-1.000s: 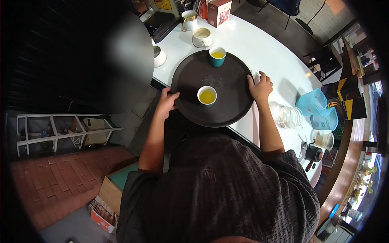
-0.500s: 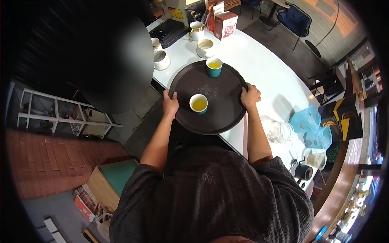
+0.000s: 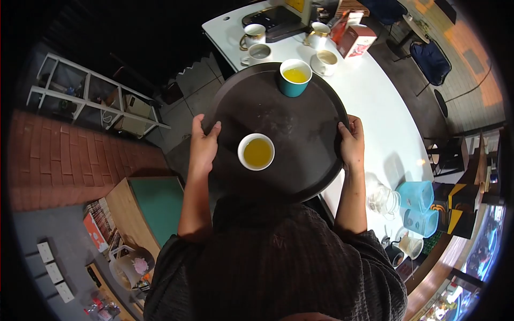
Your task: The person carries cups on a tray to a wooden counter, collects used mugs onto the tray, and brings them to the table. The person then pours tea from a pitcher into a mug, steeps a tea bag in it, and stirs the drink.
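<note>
Both my hands hold a round dark brown tray by opposite sides of its rim. My left hand grips the left edge, thumb on top. On the right edge, my right hand does the same, its fingers partly hidden under the rim. A teal cup with a white inside stands near the tray's far edge, with yellow liquid in it. Nearer to me and left of the middle is a second cup, seen from above, also with yellow liquid. Pale smudges mark the tray between them.
Several mugs, one a white mug, stand on the white counter beyond the tray, by a red and white box. At right are a glass jug and light blue containers. A green-topped wooden cabinet is at left.
The tray appears larger and closer, lifted toward me with both cups still on it. My view has turned left, so the counter things sit further right. The dark round shape at upper left is gone.
</note>
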The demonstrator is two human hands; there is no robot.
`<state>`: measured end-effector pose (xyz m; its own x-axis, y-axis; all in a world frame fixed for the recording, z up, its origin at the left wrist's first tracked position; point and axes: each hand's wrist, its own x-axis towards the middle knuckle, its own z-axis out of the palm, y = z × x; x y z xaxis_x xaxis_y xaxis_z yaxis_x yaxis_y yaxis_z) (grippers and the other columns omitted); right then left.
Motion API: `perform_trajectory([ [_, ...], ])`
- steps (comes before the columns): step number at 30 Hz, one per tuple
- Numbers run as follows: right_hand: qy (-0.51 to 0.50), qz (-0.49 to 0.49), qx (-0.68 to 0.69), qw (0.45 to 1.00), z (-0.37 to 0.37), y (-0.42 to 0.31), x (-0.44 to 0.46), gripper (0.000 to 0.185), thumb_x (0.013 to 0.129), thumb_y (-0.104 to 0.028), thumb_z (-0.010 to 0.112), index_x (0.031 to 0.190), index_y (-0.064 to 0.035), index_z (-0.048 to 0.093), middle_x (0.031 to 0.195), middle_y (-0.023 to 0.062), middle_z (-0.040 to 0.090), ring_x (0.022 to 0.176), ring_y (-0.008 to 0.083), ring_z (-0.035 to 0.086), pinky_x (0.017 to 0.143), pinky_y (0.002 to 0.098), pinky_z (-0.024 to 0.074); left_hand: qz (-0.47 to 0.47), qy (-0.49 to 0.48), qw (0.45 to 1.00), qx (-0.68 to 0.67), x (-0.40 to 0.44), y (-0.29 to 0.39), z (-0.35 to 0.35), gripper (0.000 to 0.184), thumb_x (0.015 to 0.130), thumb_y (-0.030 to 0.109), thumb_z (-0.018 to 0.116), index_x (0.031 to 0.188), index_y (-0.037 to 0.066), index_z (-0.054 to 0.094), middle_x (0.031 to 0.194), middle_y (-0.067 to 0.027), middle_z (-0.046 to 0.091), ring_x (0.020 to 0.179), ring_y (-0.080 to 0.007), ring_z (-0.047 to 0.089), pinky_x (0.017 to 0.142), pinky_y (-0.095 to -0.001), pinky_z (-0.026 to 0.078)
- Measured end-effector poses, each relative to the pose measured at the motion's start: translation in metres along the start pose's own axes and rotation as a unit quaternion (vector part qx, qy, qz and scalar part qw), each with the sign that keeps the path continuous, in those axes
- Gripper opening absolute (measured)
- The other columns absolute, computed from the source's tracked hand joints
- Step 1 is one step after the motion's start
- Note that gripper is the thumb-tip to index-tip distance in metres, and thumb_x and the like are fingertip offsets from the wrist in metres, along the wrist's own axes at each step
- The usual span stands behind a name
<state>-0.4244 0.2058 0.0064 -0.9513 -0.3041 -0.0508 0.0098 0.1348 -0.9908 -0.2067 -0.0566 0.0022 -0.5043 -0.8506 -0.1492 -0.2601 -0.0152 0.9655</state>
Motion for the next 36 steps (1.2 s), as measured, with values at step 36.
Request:
perform_trajectory([
  [36,-0.177,0.014,0.095,0.979,0.597,-0.13,0.21,0.032,0.089,-0.02,0.066,0.11,0.0018,0.054,0.092,0.008,0.063,0.083,0.0115,0.058,0.075,0.0235,0.0458,0.049,0.128,0.99,-0.039,0.423,0.028,-0.343,0.044,0.088,0.003,0.063,0.126,-0.001,0.041,0.114,-0.011,0.057,0.104,-0.0166,0.054,0.091,-0.0278,0.042],
])
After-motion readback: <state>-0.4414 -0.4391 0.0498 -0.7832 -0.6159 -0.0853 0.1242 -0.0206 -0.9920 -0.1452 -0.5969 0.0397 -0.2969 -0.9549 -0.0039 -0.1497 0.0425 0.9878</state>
